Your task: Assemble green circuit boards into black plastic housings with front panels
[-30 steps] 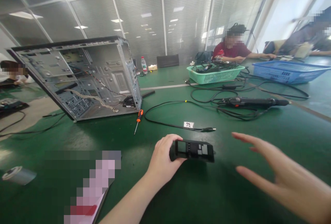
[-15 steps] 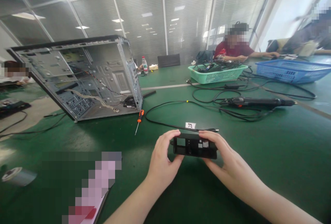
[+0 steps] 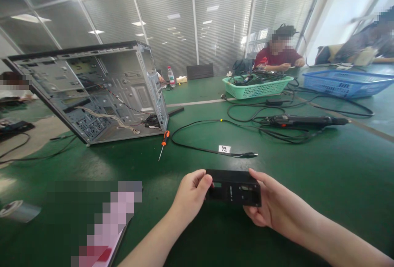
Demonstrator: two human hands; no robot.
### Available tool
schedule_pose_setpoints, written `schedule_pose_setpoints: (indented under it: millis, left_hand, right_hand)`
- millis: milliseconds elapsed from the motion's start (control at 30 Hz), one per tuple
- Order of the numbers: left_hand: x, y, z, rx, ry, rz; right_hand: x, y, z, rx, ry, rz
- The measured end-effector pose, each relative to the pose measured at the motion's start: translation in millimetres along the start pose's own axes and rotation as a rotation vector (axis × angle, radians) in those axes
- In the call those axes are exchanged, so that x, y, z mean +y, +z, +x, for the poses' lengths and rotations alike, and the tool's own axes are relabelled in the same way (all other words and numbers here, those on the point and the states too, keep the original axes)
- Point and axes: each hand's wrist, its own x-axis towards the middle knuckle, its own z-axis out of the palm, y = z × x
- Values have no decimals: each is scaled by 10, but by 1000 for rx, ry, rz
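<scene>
Between my hands, above the green table, is a black rectangular housing (image 3: 232,176) with cut-out openings on the side towards me. My left hand (image 3: 192,189) pinches its left end, the thumb on the near face. On the right end, my right hand (image 3: 266,195) grips with the thumb at the top edge and the fingers curled below. Beyond the housing lies a black cable (image 3: 209,150) whose plug end points right, beside a small white label (image 3: 224,149) marked 28. An orange-handled screwdriver (image 3: 165,139) rests farther left.
An open computer case (image 3: 135,94) stands at the left. An electric screwdriver (image 3: 308,121) with coiled cord lies at the right. Behind it are a green basket (image 3: 258,90) of cables and a blue basket (image 3: 344,88). A metal can (image 3: 21,211) is at lower left. People sit across the table.
The housing has come lower and nearer to me and has turned, showing more of its top. My left thumb has moved onto its near face; my right fingers have curled beneath it.
</scene>
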Motion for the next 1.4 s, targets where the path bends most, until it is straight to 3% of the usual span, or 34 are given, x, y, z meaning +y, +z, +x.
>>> schedule_pose_setpoints:
  millis: [167,333,500,600,700,933,1033,1133,1233,1333,1400]
  left_hand:
    - [-13,2,21,37,-85,-26]
    - [-3,-6,29,34,-165,-41]
    - [-3,-5,34,36,-171,-36]
    - [24,8,31,46,-117,-54]
    - [67,19,12,69,-7,6]
    - [-1,47,-37,76,181,99]
    - [-10,50,-44,78,269,181]
    - [1,55,-50,58,322,234]
    - [-19,69,-46,42,312,277]
    - [-58,73,-28,84,278,343]
    - [-72,64,-14,125,250,361]
  right_hand:
    - [-15,32,14,-57,191,213]
    - [31,9,18,-137,212,229]
    - [30,17,9,-105,192,183]
    - [32,-29,29,-107,107,-3]
    - [55,-88,55,-78,-93,-302]
    - [127,-129,56,271,-750,-1334]
    - [131,-160,59,324,-931,-1486]
    - [128,-181,71,371,-935,-1512]
    - [109,-145,67,416,-835,-1501]
    - [67,-140,1,480,-719,-1458]
    - [39,-258,-112,551,-683,-1449]
